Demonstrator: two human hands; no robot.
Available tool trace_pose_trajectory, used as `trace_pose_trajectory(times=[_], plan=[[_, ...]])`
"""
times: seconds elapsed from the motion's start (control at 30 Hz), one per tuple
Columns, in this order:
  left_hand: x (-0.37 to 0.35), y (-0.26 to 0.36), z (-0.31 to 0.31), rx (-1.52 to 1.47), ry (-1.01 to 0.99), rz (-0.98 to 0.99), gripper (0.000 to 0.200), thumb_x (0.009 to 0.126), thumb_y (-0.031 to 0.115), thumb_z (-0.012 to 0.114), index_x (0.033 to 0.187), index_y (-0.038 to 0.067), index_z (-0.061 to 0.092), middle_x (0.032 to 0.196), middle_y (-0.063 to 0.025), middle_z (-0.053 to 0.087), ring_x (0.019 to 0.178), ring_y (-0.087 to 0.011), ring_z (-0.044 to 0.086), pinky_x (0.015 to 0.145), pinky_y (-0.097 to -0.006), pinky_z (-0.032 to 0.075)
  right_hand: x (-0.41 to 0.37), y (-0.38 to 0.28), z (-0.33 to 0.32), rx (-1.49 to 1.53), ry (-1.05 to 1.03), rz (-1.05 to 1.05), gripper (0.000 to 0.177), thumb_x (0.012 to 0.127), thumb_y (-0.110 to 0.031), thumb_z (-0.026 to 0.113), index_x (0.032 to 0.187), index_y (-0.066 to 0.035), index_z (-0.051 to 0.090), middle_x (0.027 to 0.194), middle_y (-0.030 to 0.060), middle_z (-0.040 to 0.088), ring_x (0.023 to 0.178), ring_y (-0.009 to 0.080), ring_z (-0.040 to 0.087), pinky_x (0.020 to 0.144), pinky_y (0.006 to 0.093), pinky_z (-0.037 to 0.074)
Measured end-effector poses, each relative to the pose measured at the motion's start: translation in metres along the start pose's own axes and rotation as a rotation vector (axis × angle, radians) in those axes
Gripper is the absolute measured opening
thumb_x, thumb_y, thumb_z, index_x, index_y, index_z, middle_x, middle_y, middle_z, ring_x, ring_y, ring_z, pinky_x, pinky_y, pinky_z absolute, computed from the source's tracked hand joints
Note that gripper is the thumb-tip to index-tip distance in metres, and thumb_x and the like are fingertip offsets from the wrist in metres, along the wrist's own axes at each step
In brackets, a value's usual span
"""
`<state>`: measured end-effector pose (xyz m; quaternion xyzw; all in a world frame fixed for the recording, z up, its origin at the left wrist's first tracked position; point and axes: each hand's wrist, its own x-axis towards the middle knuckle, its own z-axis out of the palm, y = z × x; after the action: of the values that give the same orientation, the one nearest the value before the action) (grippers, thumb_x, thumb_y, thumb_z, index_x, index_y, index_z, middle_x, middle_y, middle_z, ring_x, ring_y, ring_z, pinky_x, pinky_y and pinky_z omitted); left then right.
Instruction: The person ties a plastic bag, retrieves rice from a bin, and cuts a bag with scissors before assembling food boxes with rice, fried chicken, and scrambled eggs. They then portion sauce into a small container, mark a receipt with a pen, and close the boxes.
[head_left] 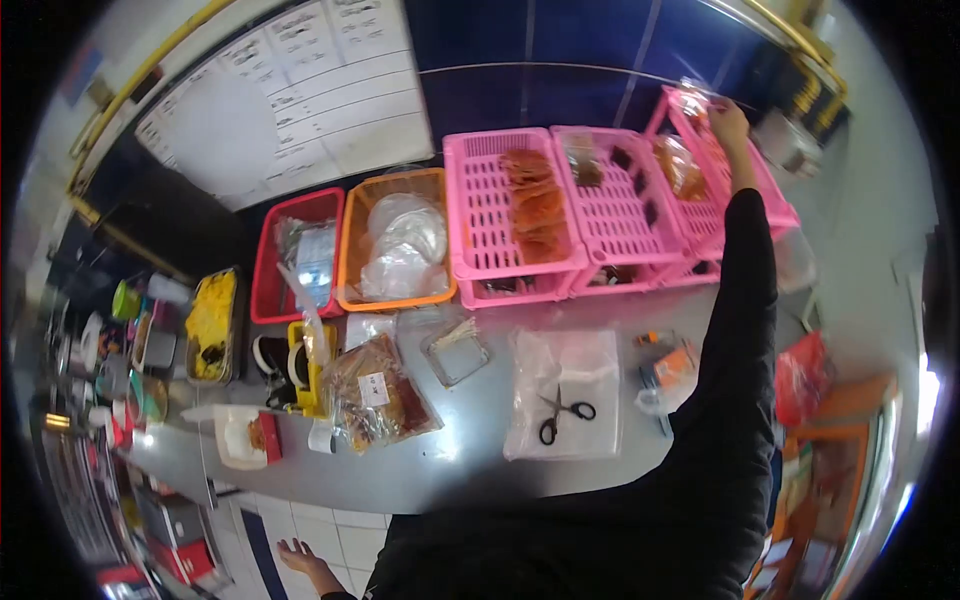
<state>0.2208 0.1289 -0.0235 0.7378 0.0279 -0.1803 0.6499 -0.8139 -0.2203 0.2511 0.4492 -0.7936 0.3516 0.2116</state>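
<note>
Right hand (729, 120), upper right of frame, fingers closed on clear packet (694, 98) at pink basket (712, 150); left hand (303, 562), lower left, loose, nothing gripped; scissors (566, 411) on clear bags (600, 360), worktop (470, 460) centre

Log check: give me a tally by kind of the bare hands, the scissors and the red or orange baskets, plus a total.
Bare hands, left and right: 2
Metal scissors with black handles: 1
Red plastic basket: 1
Orange plastic basket: 1
Total: 5
</note>
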Motion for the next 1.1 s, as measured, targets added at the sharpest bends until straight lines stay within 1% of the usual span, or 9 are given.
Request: trace_pose_trajectory(times=[0.1, 0.23, 0.3, 0.43, 0.53, 0.7, 0.8, 0.93, 1.1], plan=[[-0.037, -0.021, -0.049, 0.057, 0.042, 0.01, 0.051, 0.089, 0.041, 0.047, 0.131, 0.012, 0.041, 0.139, -0.0052, 0.042, 0.117, -0.0294, 0.049, 0.09, -0.041, 0.042, 0.062, 0.078, 0.074, -0.308, -0.21, 0.031, 0.043, 0.077, -0.038, 0.057, 0.103, -0.005, 0.066, 0.093, 0.0167, 0.067, 0.083, 0.0339, 0.066, 0.074, 0.0417, 0.051], [-0.071, -0.034, -0.096, 0.085, 0.107, -0.015, 0.046, 0.089, 0.041, 0.049, 0.125, 0.013, 0.045, 0.136, -0.0046, 0.045, 0.111, -0.0266, 0.052, 0.089, -0.0397, 0.043, 0.043, 0.084, 0.069, 1.074, -0.726, 0.229, 0.046, 0.094, -0.025, 0.044, 0.136, -0.008, 0.044, 0.125, 0.0001, 0.058, 0.111, 0.0164, 0.056, 0.095, 0.0308, 0.042], [-0.079, -0.043, -0.112, 0.062, 0.093, 0.032, 0.04, 0.089, 0.039, 0.05, 0.122, 0.017, 0.048, 0.127, -0.0018, 0.052, 0.104, -0.0228, 0.056, 0.085, -0.0394, 0.044, 0.057, 0.083, 0.064, 1.227, -0.947, 0.31, 0.044, 0.097, -0.019, 0.039, 0.139, -0.004, 0.038, 0.14, 0.0092, 0.042, 0.127, 0.0182, 0.041, 0.104, 0.0286, 0.032], [-0.101, -0.026, -0.086, 0.052, 0.099, 0.037, 0.036, 0.089, 0.035, 0.055, 0.118, 0.015, 0.051, 0.12, -0.0015, 0.056, 0.09, -0.0195, 0.058, 0.075, -0.031, 0.046, 0.047, 0.081, 0.081, 1.482, -0.852, 0.664, 0.045, 0.095, -0.023, 0.049, 0.134, -0.002, 0.044, 0.125, 0.0056, 0.054, 0.114, 0.0138, 0.05, 0.097, 0.027, 0.039], [-0.104, -0.014, -0.057, 0.113, 0.043, 0.088, 0.033, 0.093, 0.032, 0.051, 0.119, 0.011, 0.05, 0.119, -0.0045, 0.057, 0.086, -0.0189, 0.06, 0.072, -0.0304, 0.047, 0.07, 0.132, 0.096, 0.636, -0.851, -0.005, 0.046, 0.092, -0.024, 0.05, 0.134, -0.005, 0.046, 0.13, 0.0077, 0.052, 0.116, 0.0213, 0.051, 0.096, 0.0306, 0.041], [-0.082, 0.016, -0.007, 0.305, -0.147, 0.207, 0.032, 0.096, 0.031, 0.047, 0.119, 0.009, 0.051, 0.12, -0.0056, 0.056, 0.092, -0.0173, 0.058, 0.078, -0.0311, 0.047, 0.063, 0.078, 0.032, -0.35, -0.38, 0.214, 0.065, 0.082, -0.057, 0.052, 0.121, -0.005, 0.059, 0.118, 0.0155, 0.061, 0.111, 0.0253, 0.056, 0.096, 0.0353, 0.042], [-0.03, 0.029, 0.029, 0.475, -0.226, 0.477, 0.027, 0.095, 0.024, 0.049, 0.114, 0.005, 0.053, 0.115, -0.0063, 0.057, 0.087, -0.0168, 0.06, 0.072, -0.0289, 0.048, 0.093, 0.045, 0.005, -0.521, -0.228, 0.225, 0.077, 0.075, -0.07, 0.05, 0.117, -0.007, 0.062, 0.118, 0.015, 0.061, 0.108, 0.0322, 0.057, 0.093, 0.0423, 0.043], [0.031, 0.08, 0.104, 0.708, -0.346, 0.959, 0.024, 0.091, 0.013, 0.053, 0.113, 0.005, 0.055, 0.112, -0.0096, 0.058, 0.097, -0.0225, 0.056, 0.081, -0.0343, 0.045, 0.016, -0.113, -0.042, -0.406, 0.025, -0.229, 0.061, 0.079, -0.054, 0.059, 0.115, -0.005, 0.062, 0.124, 0.015, 0.057, 0.111, 0.0335, 0.055, 0.092, 0.0444, 0.043], [0.107, 0.122, 0.177, 0.847, -0.633, 1.29, 0.028, 0.087, 0.014, 0.054, 0.115, 0.008, 0.056, 0.114, -0.0096, 0.058, 0.103, -0.0281, 0.053, 0.091, -0.0391, 0.037, -0.155, -0.338, -0.082, -0.137, -0.165, -0.801, 0.051, 0.081, -0.044, 0.062, 0.113, -0.004, 0.063, 0.123, 0.015, 0.057, 0.11, 0.0325, 0.055, 0.092, 0.0432, 0.043]])
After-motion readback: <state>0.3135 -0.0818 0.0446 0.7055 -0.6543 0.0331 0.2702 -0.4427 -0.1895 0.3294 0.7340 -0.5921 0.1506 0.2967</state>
